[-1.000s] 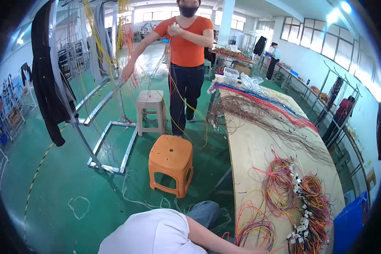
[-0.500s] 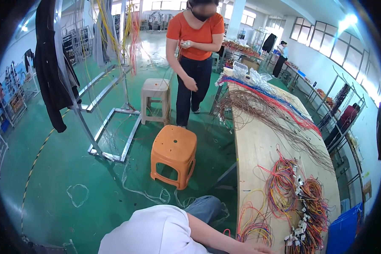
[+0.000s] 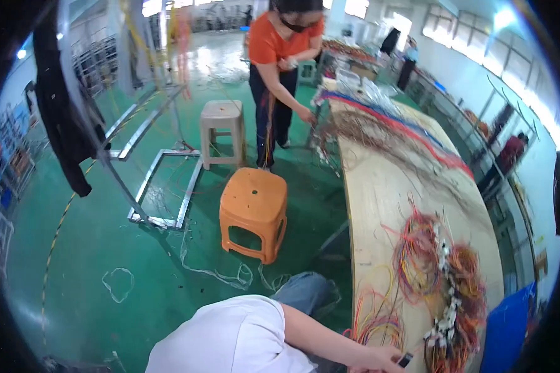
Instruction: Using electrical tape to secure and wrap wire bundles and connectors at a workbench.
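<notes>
My left arm reaches out from a white sleeve to the near edge of the wooden table [image 3: 373, 205]. My left hand [image 3: 379, 359] is closed, and a small black piece with a pale edge [image 3: 406, 359] sticks out at its fingertips; blur hides its exact kind. Just behind this hand lies a loose coil of red and yellow wires [image 3: 379, 324]. Farther right are larger wire bundles [image 3: 417, 264] with a row of white connectors [image 3: 445, 323]. My right hand is out of the picture.
An orange stool [image 3: 254, 196] and a grey stool [image 3: 222, 133] stand left of the table. A co-worker in an orange shirt [image 3: 286, 43] reaches toward brown wires [image 3: 379, 132] at its far end. A metal rack [image 3: 162, 186] stands at left, a blue panel [image 3: 510, 329] at right.
My left hand has come further into view, now showing the small black piece. The co-worker has leaned down, a hand moving toward the table's wires. The whole view has shifted slightly.
</notes>
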### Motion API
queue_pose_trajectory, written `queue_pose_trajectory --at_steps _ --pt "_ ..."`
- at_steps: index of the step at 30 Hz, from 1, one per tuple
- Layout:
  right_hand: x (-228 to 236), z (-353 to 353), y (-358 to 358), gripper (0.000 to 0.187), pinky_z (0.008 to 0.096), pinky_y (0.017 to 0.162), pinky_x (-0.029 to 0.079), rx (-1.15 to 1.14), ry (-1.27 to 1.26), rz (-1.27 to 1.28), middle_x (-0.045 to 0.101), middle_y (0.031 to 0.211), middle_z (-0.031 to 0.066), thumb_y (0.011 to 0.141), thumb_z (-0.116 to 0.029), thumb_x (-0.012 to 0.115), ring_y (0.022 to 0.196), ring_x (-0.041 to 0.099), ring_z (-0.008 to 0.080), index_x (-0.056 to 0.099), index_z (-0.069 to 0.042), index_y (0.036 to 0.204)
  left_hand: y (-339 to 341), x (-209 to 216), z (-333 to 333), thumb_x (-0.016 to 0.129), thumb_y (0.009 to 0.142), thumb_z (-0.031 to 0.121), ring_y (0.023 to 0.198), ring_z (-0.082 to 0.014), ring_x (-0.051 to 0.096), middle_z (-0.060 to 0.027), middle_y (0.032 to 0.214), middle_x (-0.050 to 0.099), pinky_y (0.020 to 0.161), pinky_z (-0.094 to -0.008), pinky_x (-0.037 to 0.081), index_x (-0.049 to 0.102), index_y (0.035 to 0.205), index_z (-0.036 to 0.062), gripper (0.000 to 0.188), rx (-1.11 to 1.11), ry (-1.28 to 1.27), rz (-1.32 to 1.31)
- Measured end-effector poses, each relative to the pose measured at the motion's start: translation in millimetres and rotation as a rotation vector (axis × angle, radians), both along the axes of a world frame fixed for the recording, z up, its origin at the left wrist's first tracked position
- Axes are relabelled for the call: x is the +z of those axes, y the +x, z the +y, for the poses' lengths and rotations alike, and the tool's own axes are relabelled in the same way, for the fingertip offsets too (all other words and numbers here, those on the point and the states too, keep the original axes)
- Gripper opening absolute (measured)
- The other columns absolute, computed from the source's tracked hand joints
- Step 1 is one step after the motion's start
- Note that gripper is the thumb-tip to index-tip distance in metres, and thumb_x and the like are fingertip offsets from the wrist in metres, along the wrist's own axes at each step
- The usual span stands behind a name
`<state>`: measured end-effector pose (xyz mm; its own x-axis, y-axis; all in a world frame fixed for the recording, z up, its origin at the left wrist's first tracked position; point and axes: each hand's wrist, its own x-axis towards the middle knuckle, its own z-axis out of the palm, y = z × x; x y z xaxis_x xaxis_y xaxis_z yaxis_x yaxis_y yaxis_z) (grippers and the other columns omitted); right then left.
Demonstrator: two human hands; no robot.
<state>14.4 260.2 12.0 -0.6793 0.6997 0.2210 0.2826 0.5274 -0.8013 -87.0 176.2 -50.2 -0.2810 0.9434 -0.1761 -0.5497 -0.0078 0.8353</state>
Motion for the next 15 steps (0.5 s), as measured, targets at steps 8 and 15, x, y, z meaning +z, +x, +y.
queue_pose_trajectory --at_steps 8,15 --pt "10.7 8.4 7.2 0.014 0.0223 0.065 0.042 0.167 -0.586 0.282 0.054 0.088 0.0033 0.081 -0.013 0.053 0.078 0.051 0.0102 0.051 -0.005 0.092 8.3 29.7 -52.1 0.071 0.066 0.024 0.075 -0.0183 0.045 -0.0075 0.086 0.043 0.065 -0.0281 0.038 0.050 0.096 0.0056 0.041 0.383 0.538 0.855" --pt "14.3 -7.3 -4.5 0.010 0.0191 0.058 0.039 0.289 -0.436 0.333 0.056 0.071 0.0015 0.081 -0.009 0.055 0.064 0.050 0.0064 0.056 0.001 0.079 6.2 40.9 -28.4 0.068 0.065 0.004 0.059 -0.0079 0.048 -0.0035 0.086 0.051 0.052 -0.0207 0.040 0.032 0.121 0.0068 0.067 0.331 -0.112 0.418"
